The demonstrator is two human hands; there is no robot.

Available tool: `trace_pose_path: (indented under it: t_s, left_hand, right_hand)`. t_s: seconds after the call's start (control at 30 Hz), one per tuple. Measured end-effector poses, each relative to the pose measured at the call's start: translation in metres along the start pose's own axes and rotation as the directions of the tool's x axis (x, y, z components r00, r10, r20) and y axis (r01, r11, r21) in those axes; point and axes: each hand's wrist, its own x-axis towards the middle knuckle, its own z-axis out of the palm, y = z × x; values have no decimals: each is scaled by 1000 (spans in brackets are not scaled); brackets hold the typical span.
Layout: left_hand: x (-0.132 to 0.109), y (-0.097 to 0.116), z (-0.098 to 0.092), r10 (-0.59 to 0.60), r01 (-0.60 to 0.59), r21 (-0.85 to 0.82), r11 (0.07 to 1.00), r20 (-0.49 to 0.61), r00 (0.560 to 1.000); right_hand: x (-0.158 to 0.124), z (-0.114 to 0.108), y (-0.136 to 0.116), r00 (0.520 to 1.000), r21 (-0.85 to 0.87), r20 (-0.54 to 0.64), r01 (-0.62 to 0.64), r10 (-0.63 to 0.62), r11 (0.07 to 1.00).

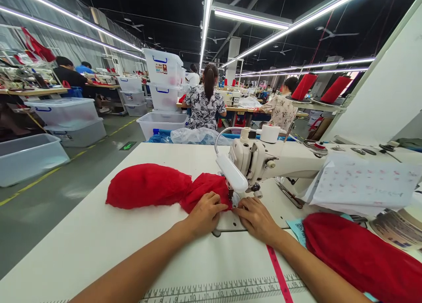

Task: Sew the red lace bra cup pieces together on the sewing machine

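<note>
Red fabric [150, 186] lies on the white sewing table, puffed up at the left and gathered toward the needle of a sewing machine [245, 162]. My left hand [206, 213] rests on its gathered right part, fingers bent and closed on the cloth just left of the presser foot [234, 199]. Right of the foot, my right hand [255, 217] sits low over the needle plate, its fingers bent and close together at the fabric's edge. What those right fingers hold is hidden. A pink strip [277, 268] runs from beneath my right wrist toward the table's front edge.
More red fabric [356, 254] is heaped at the right. A marked paper sheet [365, 184] leans below the machine arm. A printed ruler [220, 292] lines the front edge. Red thread cones [305, 86] stand behind. Plastic bins [72, 114] and co-workers [206, 98] are beyond the table.
</note>
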Motion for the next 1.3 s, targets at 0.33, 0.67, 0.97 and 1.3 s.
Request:
trace_pose_path:
  t_s: [0.33, 0.67, 0.97, 1.3]
  left_hand:
    - [2, 2, -3, 19, -22, 59, 998, 64, 998]
    - [4, 3, -5, 29, -47, 133, 990, 136, 990]
    - [4, 7, -7, 18, -60, 220, 974, 190, 982]
    - [7, 7, -8, 53, -106, 272, 957, 197, 979]
  right_hand:
    - [1, -3, -2, 1000, 43, -1, -5, 5, 999]
    - [2, -3, -2, 1000, 50, -24, -3, 4, 999]
    - [0, 3, 4, 994, 103, -26, -101, 104, 990]
    - [0, 6, 3, 994, -32, 1, -106, 106, 994]
